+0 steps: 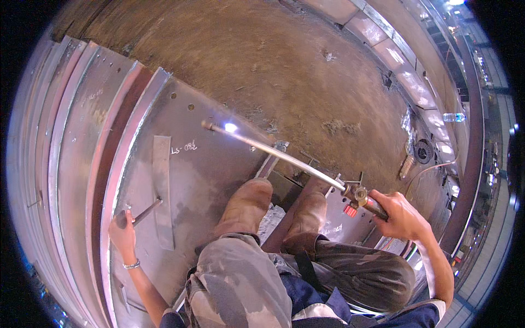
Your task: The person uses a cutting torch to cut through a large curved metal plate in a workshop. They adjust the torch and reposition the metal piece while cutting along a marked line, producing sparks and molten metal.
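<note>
My right hand [403,215] is wrapped round the handle of a gas cutting torch [295,162], next to its valves and a red knob. The torch's long pale tube slants up and left over a big steel plate [205,175]. Beside its head glows a bright white-blue spot; I cannot tell whether it is flame or reflection. My left hand [123,232] grips a short dark metal bar [146,211] at the lower left. The bar's far end touches or hangs over a flat steel strip [162,191] lying on the plate. My boots [246,205] are between the hands.
Long steel beams [117,109] with raised edges stand side by side on the left. Brown dirt ground [262,65] stretches beyond the plate. At the right are a round dark slotted object [424,151], a thin hose [424,171] and a plastic bottle [454,117].
</note>
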The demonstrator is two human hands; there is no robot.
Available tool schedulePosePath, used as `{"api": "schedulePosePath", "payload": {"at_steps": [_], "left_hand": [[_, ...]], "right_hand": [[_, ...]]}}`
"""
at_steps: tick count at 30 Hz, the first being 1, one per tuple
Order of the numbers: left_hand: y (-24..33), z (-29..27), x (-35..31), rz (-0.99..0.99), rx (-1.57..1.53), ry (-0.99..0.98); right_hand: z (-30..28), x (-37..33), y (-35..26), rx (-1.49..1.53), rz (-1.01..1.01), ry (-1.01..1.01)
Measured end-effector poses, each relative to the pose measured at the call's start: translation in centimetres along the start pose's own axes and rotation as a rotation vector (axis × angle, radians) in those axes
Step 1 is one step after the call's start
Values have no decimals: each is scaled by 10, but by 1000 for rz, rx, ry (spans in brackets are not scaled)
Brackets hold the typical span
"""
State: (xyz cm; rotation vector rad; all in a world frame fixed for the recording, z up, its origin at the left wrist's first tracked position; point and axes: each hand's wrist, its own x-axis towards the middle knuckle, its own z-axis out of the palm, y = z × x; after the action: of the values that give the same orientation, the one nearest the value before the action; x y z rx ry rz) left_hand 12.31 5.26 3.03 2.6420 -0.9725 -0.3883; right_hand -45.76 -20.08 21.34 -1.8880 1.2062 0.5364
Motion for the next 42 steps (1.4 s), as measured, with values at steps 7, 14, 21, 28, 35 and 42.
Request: {"api": "schedulePosePath", "payload": {"at_steps": [7,14,21,28,35,42], "left_hand": [[-1,-6,7,-56,-202,-162],[-5,-2,22,-104,-408,-298],[7,-7,21,-137,-369,-322],[14,-27,38,-275,-467,-618],[70,-4,32,-320,-487,-572],[167,-38,32,-191,-656,-522]], "right_hand": [[17,-17,4,-32,51,-64],[21,-32,21,-42,47,39],[11,-28,29,118,93,-38],[13,-20,33,151,10,-35],[30,-21,45,179,57,332],[33,-41,54,168,228,492]]}}
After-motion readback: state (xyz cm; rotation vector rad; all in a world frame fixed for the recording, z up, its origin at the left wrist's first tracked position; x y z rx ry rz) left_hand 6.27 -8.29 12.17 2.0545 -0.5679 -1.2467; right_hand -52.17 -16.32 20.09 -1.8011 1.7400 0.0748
